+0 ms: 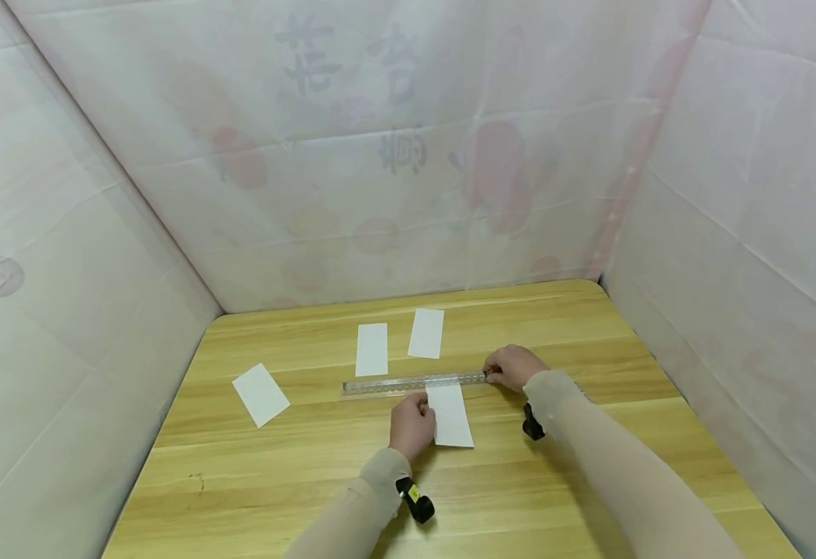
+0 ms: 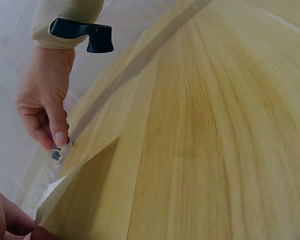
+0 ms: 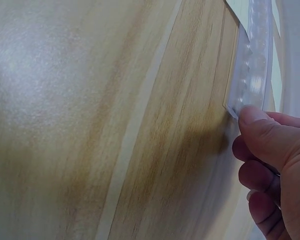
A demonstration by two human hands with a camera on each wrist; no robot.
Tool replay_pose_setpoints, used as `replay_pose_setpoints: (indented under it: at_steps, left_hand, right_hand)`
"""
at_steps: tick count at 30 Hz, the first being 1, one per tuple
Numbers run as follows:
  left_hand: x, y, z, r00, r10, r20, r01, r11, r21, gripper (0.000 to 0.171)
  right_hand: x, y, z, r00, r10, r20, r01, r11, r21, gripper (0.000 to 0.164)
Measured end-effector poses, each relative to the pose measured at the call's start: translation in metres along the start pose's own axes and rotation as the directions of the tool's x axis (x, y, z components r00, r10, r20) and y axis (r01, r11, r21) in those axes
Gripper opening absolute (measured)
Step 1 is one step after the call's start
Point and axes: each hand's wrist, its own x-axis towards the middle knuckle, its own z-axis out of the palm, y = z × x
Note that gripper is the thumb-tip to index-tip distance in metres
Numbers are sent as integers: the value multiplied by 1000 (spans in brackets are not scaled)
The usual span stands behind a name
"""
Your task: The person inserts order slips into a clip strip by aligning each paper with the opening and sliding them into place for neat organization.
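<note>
A clear plastic ruler (image 1: 387, 385) lies crosswise on the wooden table. My right hand (image 1: 515, 366) pinches its right end between thumb and curled fingers; in the right wrist view the thumb (image 3: 255, 117) presses on the corner of the ruler (image 3: 258, 75). My left hand (image 1: 412, 427) pinches the left edge of a white paper card (image 1: 453, 419) just below the ruler. The card's top end overlaps the ruler. In the left wrist view, the card slants up from the table and casts a shadow, with the left fingers (image 2: 15, 215) at its edge.
Two more white cards, one upright (image 1: 372, 349) and one slightly tilted (image 1: 426, 334), lie beyond the ruler. Another card (image 1: 261, 394) lies angled at the left. Printed fabric walls (image 1: 408, 194) enclose the back and sides of the table (image 1: 296, 481).
</note>
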Motion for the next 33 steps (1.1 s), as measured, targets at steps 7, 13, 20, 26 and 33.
replay_pose_setpoints:
  at_steps: [7, 13, 20, 26, 33]
  left_hand:
    - [2, 0, 2, 999, -14, 31, 15, 1000, -6, 30]
    - [2, 0, 4, 998, -16, 53, 16, 1000, -8, 30]
    - [2, 2, 3, 998, -12, 68, 13, 1000, -11, 31]
    - [1, 4, 1, 997, -5, 76, 5, 1000, -7, 33]
    - [2, 4, 0, 998, 38, 43, -39, 999, 21, 33]
  right_hand:
    - [-2, 0, 0, 1000, 1, -3, -1, 1000, -1, 9]
    - [-5, 0, 0, 1000, 6, -12, -6, 1000, 10, 10]
    - [-6, 1, 1, 1000, 16, -11, -15, 999, 31, 11]
    - [-8, 2, 2, 1000, 11, -13, -11, 999, 42, 16]
    - [-7, 5, 4, 1000, 2, -21, -1, 999, 43, 20]
